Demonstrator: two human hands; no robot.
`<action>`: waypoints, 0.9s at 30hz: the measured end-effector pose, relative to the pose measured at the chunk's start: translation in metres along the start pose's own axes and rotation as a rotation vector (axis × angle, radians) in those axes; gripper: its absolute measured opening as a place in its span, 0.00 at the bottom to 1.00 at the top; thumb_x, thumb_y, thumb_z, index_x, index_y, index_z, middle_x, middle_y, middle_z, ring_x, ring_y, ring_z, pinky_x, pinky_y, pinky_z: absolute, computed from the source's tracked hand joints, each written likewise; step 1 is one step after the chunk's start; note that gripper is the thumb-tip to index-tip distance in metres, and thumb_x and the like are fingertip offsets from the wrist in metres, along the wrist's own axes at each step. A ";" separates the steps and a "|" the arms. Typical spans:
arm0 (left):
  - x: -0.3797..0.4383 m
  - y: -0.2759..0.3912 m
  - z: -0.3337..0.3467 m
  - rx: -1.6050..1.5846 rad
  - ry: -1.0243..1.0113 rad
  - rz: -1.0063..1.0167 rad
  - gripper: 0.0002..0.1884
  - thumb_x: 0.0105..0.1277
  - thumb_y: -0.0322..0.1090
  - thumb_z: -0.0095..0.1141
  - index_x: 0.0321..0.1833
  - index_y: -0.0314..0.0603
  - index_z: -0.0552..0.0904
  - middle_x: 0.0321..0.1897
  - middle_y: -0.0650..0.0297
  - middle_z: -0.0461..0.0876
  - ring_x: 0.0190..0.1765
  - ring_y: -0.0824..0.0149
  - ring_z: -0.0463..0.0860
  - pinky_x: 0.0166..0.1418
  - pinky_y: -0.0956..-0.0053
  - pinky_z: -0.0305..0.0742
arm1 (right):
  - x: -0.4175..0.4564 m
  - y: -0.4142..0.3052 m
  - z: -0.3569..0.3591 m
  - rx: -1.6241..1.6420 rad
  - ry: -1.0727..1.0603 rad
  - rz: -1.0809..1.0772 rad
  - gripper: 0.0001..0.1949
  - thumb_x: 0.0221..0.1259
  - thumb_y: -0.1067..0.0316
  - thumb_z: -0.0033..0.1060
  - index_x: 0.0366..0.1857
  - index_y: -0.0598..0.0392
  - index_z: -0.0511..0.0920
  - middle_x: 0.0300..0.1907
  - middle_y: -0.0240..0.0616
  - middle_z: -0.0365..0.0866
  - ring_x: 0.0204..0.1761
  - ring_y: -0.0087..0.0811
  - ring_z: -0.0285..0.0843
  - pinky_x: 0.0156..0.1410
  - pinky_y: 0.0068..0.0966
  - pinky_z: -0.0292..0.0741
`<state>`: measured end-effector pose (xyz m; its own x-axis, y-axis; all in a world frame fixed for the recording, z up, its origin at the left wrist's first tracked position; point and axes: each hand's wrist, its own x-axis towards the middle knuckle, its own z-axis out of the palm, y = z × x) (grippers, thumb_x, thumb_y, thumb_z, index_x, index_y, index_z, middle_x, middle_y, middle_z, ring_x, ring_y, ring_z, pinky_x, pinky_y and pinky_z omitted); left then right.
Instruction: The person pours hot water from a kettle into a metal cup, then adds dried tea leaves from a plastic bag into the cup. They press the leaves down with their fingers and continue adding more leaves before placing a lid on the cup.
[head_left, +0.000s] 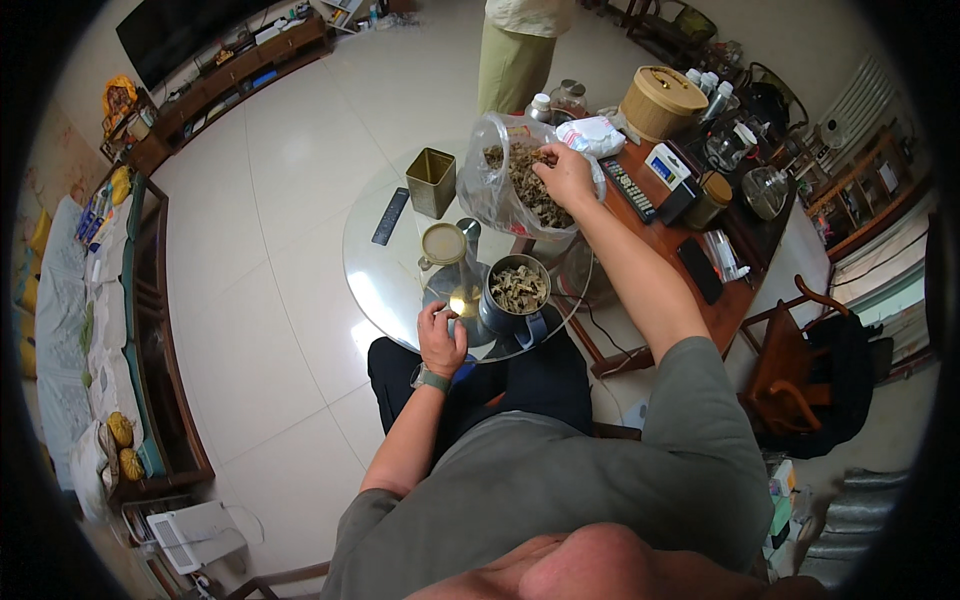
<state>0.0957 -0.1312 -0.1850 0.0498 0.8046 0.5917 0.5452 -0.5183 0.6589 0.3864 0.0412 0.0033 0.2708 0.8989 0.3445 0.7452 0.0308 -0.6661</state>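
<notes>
My right hand (566, 176) reaches into a clear plastic bag (480, 191) of dried, brown-green leaves (536, 191), its fingertips at the leaves; whether they pinch some is not clear. My left hand (442, 339), with a watch on the wrist, rests at the near edge of the round glass table (379, 304), fingers loosely curled. Just right of it stands a metal cup with a handle (491, 311), filled with dried pale leaf pieces (519, 289). Behind the left hand are a round lid or lidded jar (443, 244) and a round metal piece (469, 228). An uncovered square tin (433, 184) stands beyond.
A remote control (390, 217) lies left of the tin. The wooden table (652, 247) at right holds another remote (628, 190), a phone (700, 270), a round box (660, 105), jars and bottles. A person (517, 60) stands beyond the bag. A wooden chair (791, 367) is at right.
</notes>
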 end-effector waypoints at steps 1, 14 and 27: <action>0.000 0.000 0.000 -0.004 -0.002 0.000 0.09 0.61 0.23 0.61 0.44 0.34 0.81 0.54 0.43 0.78 0.58 0.42 0.79 0.65 0.54 0.75 | -0.002 0.002 0.000 0.000 0.016 -0.002 0.19 0.59 0.65 0.78 0.53 0.59 0.86 0.46 0.43 0.92 0.46 0.37 0.91 0.54 0.33 0.84; 0.001 -0.001 0.000 -0.015 0.002 0.005 0.09 0.61 0.24 0.62 0.44 0.34 0.81 0.55 0.44 0.78 0.58 0.42 0.78 0.64 0.55 0.75 | -0.046 0.016 -0.010 0.357 -0.002 0.056 0.17 0.62 0.68 0.74 0.53 0.61 0.86 0.44 0.39 0.92 0.45 0.27 0.89 0.53 0.28 0.83; 0.001 -0.001 -0.001 -0.013 -0.019 -0.031 0.08 0.62 0.25 0.63 0.44 0.34 0.82 0.56 0.45 0.78 0.58 0.44 0.79 0.63 0.56 0.76 | -0.164 -0.046 -0.041 0.099 -0.267 -0.032 0.14 0.62 0.70 0.72 0.50 0.57 0.85 0.43 0.47 0.89 0.37 0.42 0.88 0.47 0.34 0.82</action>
<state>0.0938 -0.1302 -0.1847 0.0493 0.8260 0.5616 0.5355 -0.4965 0.6832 0.3327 -0.1254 0.0051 0.0686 0.9796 0.1889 0.6841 0.0916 -0.7236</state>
